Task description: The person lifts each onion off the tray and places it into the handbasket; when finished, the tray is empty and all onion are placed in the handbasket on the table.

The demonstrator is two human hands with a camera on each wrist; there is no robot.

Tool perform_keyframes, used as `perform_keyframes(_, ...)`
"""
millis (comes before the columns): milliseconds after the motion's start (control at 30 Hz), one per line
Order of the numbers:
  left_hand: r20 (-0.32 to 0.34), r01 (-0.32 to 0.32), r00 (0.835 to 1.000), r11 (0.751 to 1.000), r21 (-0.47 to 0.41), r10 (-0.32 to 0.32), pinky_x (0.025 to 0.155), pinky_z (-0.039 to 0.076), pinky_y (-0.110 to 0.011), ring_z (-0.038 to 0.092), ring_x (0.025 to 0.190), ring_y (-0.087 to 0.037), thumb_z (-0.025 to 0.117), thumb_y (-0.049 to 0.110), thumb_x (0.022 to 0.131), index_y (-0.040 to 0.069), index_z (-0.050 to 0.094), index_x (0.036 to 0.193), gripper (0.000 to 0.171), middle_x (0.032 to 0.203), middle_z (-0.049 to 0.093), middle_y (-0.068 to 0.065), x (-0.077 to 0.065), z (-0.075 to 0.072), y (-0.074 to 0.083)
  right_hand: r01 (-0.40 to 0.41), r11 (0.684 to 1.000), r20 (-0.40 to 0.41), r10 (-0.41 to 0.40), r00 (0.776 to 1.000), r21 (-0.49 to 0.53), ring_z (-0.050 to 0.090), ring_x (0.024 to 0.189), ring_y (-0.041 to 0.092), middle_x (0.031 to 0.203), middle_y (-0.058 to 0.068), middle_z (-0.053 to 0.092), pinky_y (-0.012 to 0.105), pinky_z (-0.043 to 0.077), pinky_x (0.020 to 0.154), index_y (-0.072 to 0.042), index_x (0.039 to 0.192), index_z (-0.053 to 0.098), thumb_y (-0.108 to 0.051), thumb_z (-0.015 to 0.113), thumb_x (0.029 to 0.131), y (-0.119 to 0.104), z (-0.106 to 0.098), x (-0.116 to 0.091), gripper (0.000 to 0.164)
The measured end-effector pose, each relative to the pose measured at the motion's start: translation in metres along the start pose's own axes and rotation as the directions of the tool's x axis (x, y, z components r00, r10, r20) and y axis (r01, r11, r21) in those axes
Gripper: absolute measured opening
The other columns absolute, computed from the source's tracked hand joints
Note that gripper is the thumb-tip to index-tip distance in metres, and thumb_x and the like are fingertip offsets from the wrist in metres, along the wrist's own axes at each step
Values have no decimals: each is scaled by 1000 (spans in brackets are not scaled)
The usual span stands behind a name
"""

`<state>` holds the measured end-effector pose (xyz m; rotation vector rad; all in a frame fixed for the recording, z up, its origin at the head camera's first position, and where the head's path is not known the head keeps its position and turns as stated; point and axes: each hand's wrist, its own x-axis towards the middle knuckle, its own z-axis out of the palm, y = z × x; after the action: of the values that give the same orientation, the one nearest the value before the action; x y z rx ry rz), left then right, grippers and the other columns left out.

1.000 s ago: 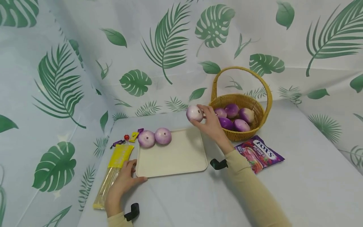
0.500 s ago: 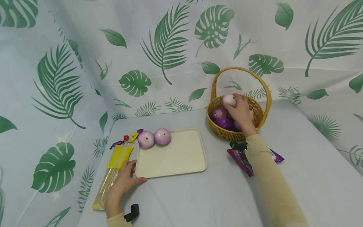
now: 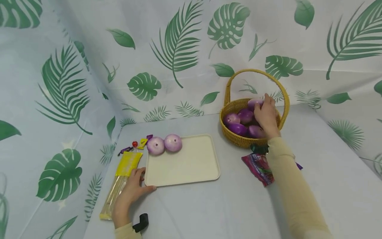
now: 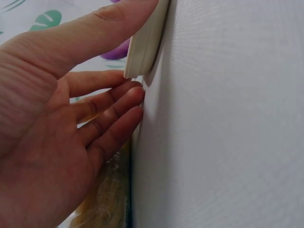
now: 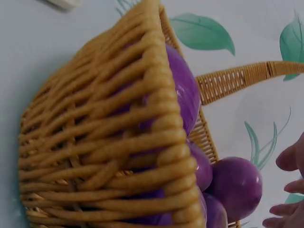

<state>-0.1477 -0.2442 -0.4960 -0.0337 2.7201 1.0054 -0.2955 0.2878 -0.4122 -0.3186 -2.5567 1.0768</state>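
In the head view my right hand (image 3: 266, 114) is over the right side of the wicker basket (image 3: 238, 142), beside a purple onion (image 3: 253, 104) on top of the pile. The right wrist view has its fingers (image 5: 290, 154) spread and apart from the nearest onion (image 5: 236, 187). Several other onions (image 3: 237, 129) fill the basket. My left hand (image 3: 131, 191) rests at the near left corner of a cream tray (image 3: 185, 169), thumb along the front edge, extended fingers (image 4: 111, 111) at the side. Two pale purple onions (image 3: 156, 145) sit at the tray's back left.
A clear and yellow packet of long sticks (image 3: 120, 179) lies left of the tray, partly behind my left hand. Behind it are a red lollipop (image 3: 135, 144) and small wrapped sweets (image 3: 143, 143). A Fox's Berries bag (image 3: 259, 167) lies before the basket, partly under my right forearm.
My right hand carried an onion from above the tray rightward into the basket and has let it go on the pile. My left hand stays at the tray corner.
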Motion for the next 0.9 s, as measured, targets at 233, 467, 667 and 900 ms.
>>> perform_keyframes(233,-6,-17,1000,1000,-4,17,94,41,-44,43,109,-25,82,45,67,16,37,141,92,129,37,-6,-1,-2,2,93,994,22,-95,995,60,30,130,47,146,27,22,58,26,104,0,145,27,-33,41,98,-8,6,-14,59)
perform_keyframes(467,-12,-30,999,999,-13,30,90,42,-42,43,107,-24,83,42,68,16,40,140,88,126,38,-5,-1,-3,5,229,967,49,-236,971,111,39,122,41,133,26,38,53,31,101,4,136,39,-26,49,95,-24,35,-33,52)
perform_keyframes(667,-1,-23,1000,999,-30,23,93,42,-43,43,109,-25,83,39,69,15,39,140,88,127,37,-5,-2,-3,4,404,895,32,-417,908,192,48,106,35,124,23,47,48,39,90,4,126,50,-14,54,91,-54,81,-63,40)
perform_keyframes(900,-22,-38,999,999,4,38,84,43,-37,44,103,-23,83,42,68,12,40,139,88,123,40,-6,-1,-1,1,442,822,253,-542,801,360,44,121,29,131,15,44,42,44,96,-3,134,46,-17,63,89,-95,146,-100,50)
